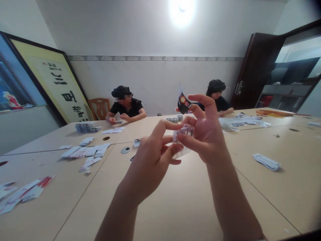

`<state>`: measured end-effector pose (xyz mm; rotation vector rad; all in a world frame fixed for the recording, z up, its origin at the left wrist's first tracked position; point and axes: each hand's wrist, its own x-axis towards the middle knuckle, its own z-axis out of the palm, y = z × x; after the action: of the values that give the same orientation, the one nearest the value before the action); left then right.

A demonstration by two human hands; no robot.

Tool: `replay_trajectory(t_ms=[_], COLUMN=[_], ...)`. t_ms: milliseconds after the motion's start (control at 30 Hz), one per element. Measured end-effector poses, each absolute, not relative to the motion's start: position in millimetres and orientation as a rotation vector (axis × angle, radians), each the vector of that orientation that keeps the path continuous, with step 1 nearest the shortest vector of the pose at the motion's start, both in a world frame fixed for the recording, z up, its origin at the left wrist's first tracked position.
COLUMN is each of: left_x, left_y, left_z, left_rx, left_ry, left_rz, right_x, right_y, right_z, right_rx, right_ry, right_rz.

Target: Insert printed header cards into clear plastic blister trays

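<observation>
Both hands are raised above the table, in front of me. A small clear plastic packet [184, 132] with dark markings is pinched between them. My left hand [156, 150] grips its left side with thumb and fingers. My right hand [204, 129] holds the right side, its thumb across the front. Between the raised fingers of the right hand sits a black card [184, 103] with a red and yellow burst printed on it. What lies inside the packet is too small to make out. Behind my left hand, a small packet [137, 143] rests on the table.
White paper strips [85, 152] lie in piles on the left of the table [175, 207]. Stacked packets [86, 127] stand farther back. A folded bundle [267, 162] lies at right. Plastic bags and slips [247, 120] are spread behind it. Two people sit across, handling small items.
</observation>
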<state>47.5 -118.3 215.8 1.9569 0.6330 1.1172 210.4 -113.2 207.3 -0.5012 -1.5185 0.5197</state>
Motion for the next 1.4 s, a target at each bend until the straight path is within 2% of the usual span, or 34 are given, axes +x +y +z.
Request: replay_trajectory(t_ms=[1400], left_x=[51.9], left_y=[-123.8], left_z=[215.6], left_rx=[1.964], left_ry=[0.659], left_rz=[1.13], right_x=[209.4], right_y=[-119.3], right_z=[212.0], right_rx=[-0.533], right_ry=[-1.496], right_rz=[0.575])
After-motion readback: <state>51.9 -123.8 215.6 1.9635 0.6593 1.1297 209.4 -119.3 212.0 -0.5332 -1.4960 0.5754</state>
